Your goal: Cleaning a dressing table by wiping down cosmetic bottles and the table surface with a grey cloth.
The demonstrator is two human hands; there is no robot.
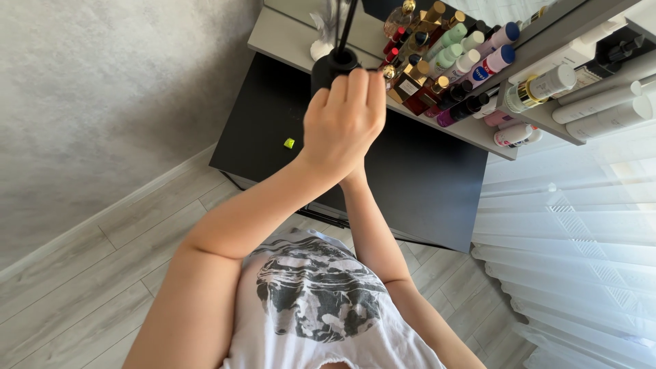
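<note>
The left hand (344, 119) is raised in front of the camera, fingers curled together, and it covers most of what lies behind it. The right hand cannot be seen at all: only its forearm rises from below and vanishes behind the left wrist, so I cannot tell whether its fingers are open or closed. Just past the left fingertips, at about 11 o'clock from the hand, stands a black reed diffuser (333, 65) with dark sticks running out of the top edge; the fingers seem to pinch something thin at the knuckles, perhaps a stick, but this is hard to make out. To 2 o'clock of the hand, perfume bottles (424, 65) crowd a grey shelf (277, 37); more tubes lie at the right, cut off by the frame. Below sits a black cabinet (417, 178) on pale wood flooring (82, 287), with a grey wall (102, 89) at left and a sheer white curtain (574, 239) at right.
</note>
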